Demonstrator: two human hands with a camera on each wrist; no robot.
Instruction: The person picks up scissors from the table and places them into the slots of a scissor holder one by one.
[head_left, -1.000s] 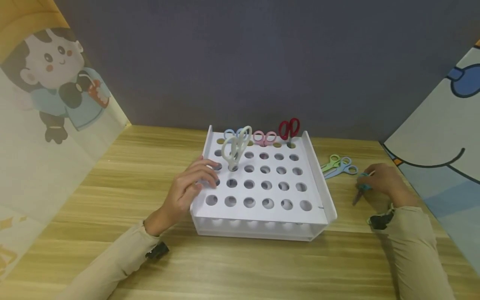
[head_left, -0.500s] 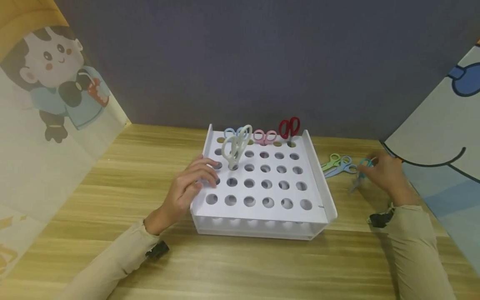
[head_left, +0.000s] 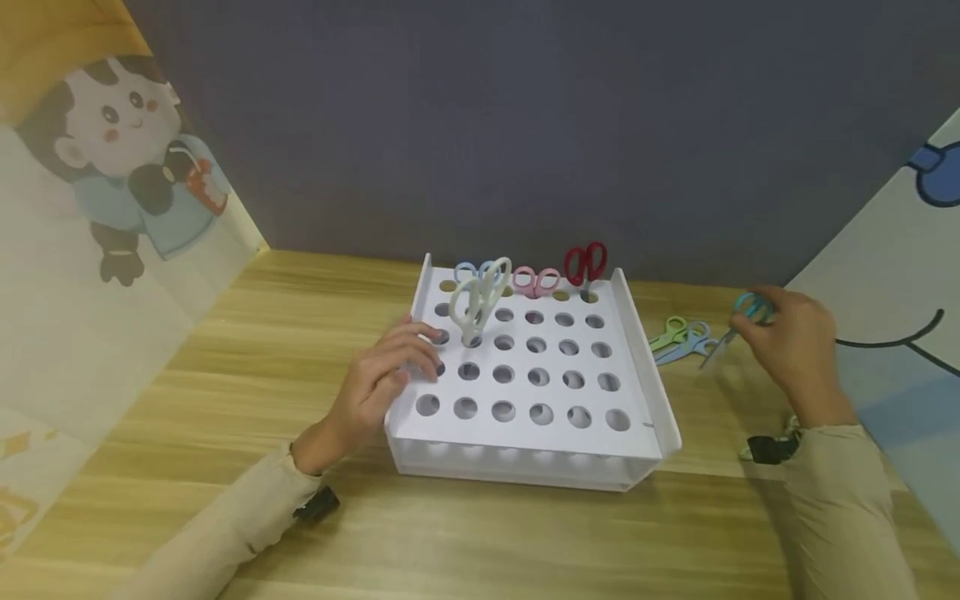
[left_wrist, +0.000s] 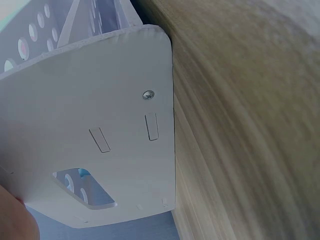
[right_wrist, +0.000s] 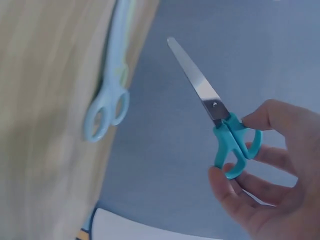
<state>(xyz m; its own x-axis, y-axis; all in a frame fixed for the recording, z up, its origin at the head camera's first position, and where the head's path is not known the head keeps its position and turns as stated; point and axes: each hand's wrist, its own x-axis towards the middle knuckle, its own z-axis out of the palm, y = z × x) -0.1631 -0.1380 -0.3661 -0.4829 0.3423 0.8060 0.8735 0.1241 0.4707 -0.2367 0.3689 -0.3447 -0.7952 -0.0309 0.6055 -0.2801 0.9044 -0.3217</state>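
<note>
Here our right hand (head_left: 798,342) pinches teal-handled scissors (right_wrist: 215,106); our left hand (head_left: 375,379) rests on the rack (head_left: 521,433).
Likely light, stiff: grip the handles (right_wrist: 227,139).

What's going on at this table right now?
Someone is handling small scissors with both hands at work. The right hand holds teal-handled metal scissors above the wood-grain table, while the left hand rests on the left edge of a white rack with round holes. Pale blue, off-white, pink and dark red scissors are slotted into its holes. Light green and light blue scissors lie on the table to its right.
</note>
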